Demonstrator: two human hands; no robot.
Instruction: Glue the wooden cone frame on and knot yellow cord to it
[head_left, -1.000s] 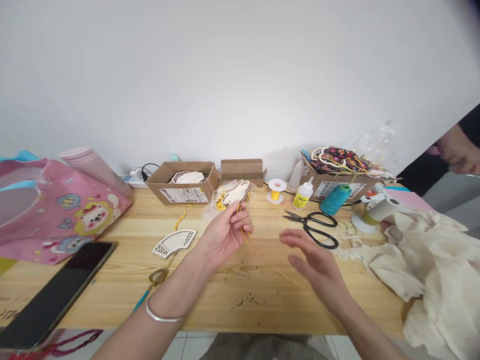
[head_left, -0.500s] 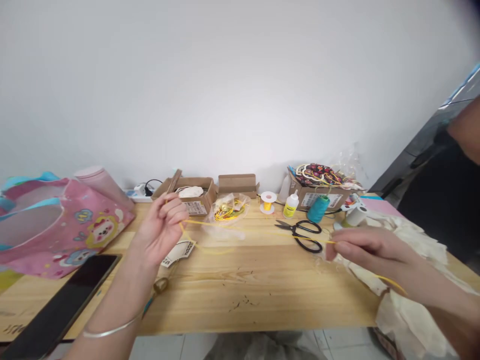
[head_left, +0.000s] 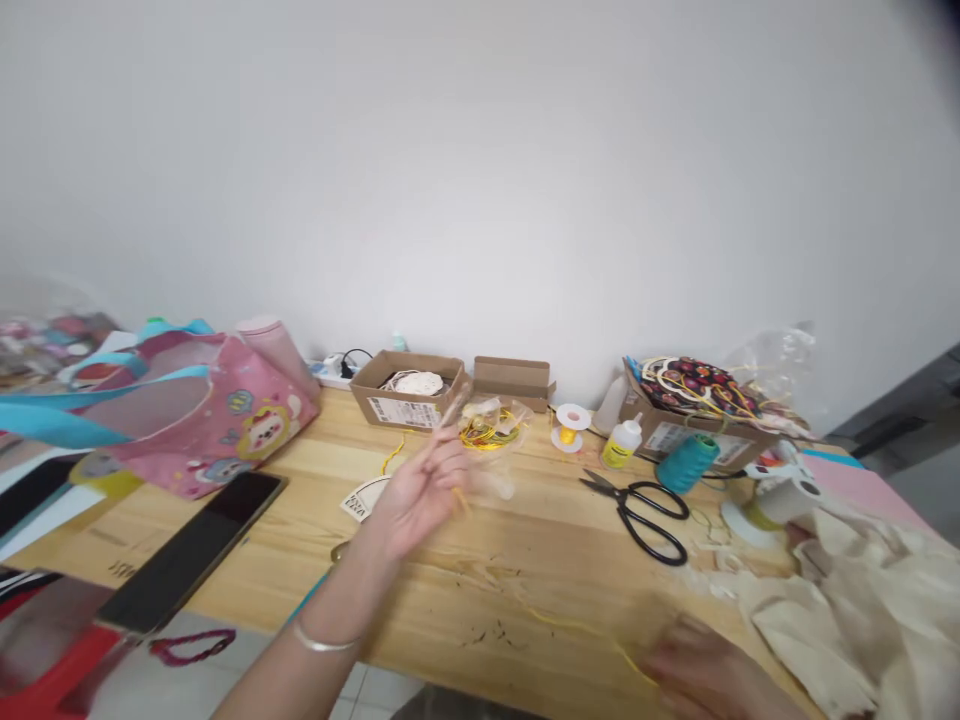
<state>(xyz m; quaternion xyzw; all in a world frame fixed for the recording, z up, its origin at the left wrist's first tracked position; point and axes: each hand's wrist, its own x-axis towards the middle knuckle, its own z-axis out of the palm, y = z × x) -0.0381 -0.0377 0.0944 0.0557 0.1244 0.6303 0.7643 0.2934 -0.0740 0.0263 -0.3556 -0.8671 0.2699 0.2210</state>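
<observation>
My left hand [head_left: 426,492] is closed around a thin brown stick [head_left: 455,404] that points up out of the fist. Yellow cord [head_left: 559,621] hangs from that hand's fingers, and a length of it runs low over the table to my right hand [head_left: 697,665]. Motion smears the right hand near the front edge; its fingers look closed where the cord enters them. Behind my left wrist lies a fan-shaped printed card [head_left: 364,497], partly covered. Black-handled scissors [head_left: 637,510] lie with blades apart, between the hands and the back row of things.
At the back stand two cardboard boxes [head_left: 397,411], a spool of yellow thread [head_left: 570,428], a glue bottle [head_left: 622,443] and a teal thread cone [head_left: 687,464]. Cream cloth [head_left: 847,600] heaps at right. A pink bag [head_left: 225,420] and a phone [head_left: 195,550] lie left.
The view has turned left. My right hand has moved down toward the table's front edge, and the cord between the hands now slopes down and sags. The left hand still grips the stick.
</observation>
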